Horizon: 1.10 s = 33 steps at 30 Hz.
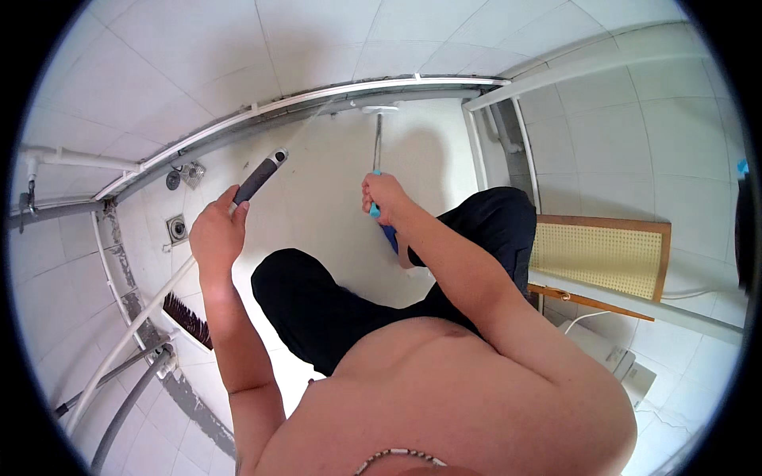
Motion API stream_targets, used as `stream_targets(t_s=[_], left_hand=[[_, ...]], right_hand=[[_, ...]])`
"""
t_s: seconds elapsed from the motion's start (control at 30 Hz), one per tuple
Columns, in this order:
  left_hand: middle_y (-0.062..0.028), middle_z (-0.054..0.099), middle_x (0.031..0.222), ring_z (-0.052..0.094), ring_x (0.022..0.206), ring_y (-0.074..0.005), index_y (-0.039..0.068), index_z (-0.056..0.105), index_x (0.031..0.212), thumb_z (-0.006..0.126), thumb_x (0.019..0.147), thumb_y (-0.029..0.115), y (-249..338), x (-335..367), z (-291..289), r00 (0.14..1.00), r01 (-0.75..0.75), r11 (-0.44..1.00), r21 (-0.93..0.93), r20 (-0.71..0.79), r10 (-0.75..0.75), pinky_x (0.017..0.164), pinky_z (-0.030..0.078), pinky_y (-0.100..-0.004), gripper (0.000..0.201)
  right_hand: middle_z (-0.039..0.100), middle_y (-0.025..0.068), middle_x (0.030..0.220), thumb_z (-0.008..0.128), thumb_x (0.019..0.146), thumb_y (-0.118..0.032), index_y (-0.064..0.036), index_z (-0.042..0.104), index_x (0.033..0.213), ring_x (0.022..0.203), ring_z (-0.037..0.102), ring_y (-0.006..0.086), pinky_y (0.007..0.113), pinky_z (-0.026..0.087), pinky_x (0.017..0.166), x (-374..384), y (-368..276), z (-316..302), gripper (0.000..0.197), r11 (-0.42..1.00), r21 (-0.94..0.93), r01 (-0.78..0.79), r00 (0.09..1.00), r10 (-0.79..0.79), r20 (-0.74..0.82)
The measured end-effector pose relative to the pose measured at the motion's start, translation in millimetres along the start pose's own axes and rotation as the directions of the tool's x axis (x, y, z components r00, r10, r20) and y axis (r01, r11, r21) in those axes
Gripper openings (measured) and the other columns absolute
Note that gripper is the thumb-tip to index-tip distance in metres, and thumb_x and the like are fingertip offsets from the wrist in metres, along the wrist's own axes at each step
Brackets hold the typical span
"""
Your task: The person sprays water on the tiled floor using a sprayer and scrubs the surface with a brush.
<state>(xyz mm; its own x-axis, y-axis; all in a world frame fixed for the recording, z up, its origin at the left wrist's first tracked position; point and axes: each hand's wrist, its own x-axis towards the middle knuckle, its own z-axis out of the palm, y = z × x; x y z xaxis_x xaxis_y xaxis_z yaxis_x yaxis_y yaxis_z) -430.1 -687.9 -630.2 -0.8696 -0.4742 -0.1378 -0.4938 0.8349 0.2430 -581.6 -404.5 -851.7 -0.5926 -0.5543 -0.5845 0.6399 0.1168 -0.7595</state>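
Note:
My left hand (218, 232) is closed round the grey-gripped shower head (260, 176), a slim hand sprayer pointing away and to the right. A thin streak of water runs from its tip toward the far wall's base. Below the hand, a white hose (127, 333) trails to the lower left. My right hand (384, 197) grips the turquoise-ended handle of a long scrub brush (378, 147). Its flat white head (381, 109) rests at the far edge of the pale floor (317, 214), by the wall; its bristles are hidden. My dark-trousered knees are bent below both hands.
Pipes (302, 94) line the far wall's base. Left on the floor are a square drain (177, 230), a round cover (173, 180) and a metal grate (193, 174). A dark-bristled object (188, 320) lies by my left forearm. A wood-framed woven panel (599, 252) stands right.

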Motion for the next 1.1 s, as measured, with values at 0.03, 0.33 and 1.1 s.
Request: stream_targets(t_s=[0.03, 0.33, 1.1], left_hand=[[-0.0137, 0.065, 0.085, 0.063, 0.078, -0.0327, 0.019, 0.062, 0.115, 0.059, 0.084, 0.033, -5, -1, 3, 1.000, -0.002, 1.000, -0.013, -0.011, 0.002, 0.066, 0.049, -0.0433, 0.033], [-0.0146, 0.065, 0.083, 0.063, 0.077, -0.0333, 0.019, 0.062, 0.114, 0.059, 0.084, 0.033, -1, 2, 3, 1.000, -0.007, 0.998, -0.056, 0.005, 0.007, 0.066, 0.049, -0.0432, 0.033], [-0.0188, 0.065, 0.090, 0.062, 0.082, -0.0371, 0.017, 0.061, 0.117, 0.058, 0.085, 0.034, -10, -5, 2, 0.997, 0.038, 0.998, -0.048, 0.068, -0.035, 0.071, 0.049, -0.0437, 0.036]], right_hand=[[0.048, 0.0053, 0.055, 0.053, 0.073, -0.004, -0.0056, 0.059, 0.076, 0.055, 0.058, 0.0223, 0.037, 0.044, 0.044, -35, -36, 43, 0.006, 0.906, 0.349, -0.242, 0.926, 0.322, -0.196], [0.043, 0.0022, 0.053, 0.050, 0.077, -0.004, -0.0063, 0.050, 0.068, 0.042, 0.043, 0.0154, 0.031, 0.035, 0.038, -10, -69, 15, 0.009, 0.906, 0.386, -0.176, 0.933, 0.278, -0.228], [0.036, 0.0022, 0.054, 0.046, 0.082, -0.010, -0.0071, 0.041, 0.073, 0.041, 0.036, 0.0139, 0.031, 0.033, 0.038, -53, -30, 61, 0.011, 0.931, 0.277, -0.240, 0.953, 0.280, -0.117]])
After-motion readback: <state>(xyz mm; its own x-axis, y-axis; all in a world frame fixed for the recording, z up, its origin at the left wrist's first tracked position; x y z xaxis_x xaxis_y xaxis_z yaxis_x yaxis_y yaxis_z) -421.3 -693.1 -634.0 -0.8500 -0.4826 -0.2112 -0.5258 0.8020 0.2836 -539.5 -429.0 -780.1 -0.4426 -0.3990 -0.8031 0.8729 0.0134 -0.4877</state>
